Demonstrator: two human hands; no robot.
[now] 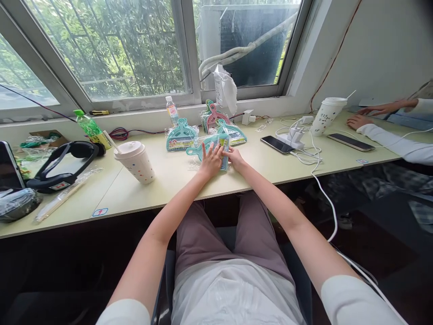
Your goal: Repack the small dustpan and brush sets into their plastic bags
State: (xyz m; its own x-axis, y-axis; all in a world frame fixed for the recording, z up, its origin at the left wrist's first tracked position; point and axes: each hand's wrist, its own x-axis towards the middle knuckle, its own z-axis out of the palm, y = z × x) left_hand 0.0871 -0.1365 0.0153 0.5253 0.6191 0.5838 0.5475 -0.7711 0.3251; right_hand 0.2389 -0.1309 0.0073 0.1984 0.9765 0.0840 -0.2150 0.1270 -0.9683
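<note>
One teal dustpan set is under the left hand, whose fingers are spread apart over it; the right hand touches its right edge, whether clamped I cannot tell; a second set sits beyond and left of the left hand, a third set just beyond the right hand; a paper cup stands left of the left hand, a phone lies right of the right hand.
</note>
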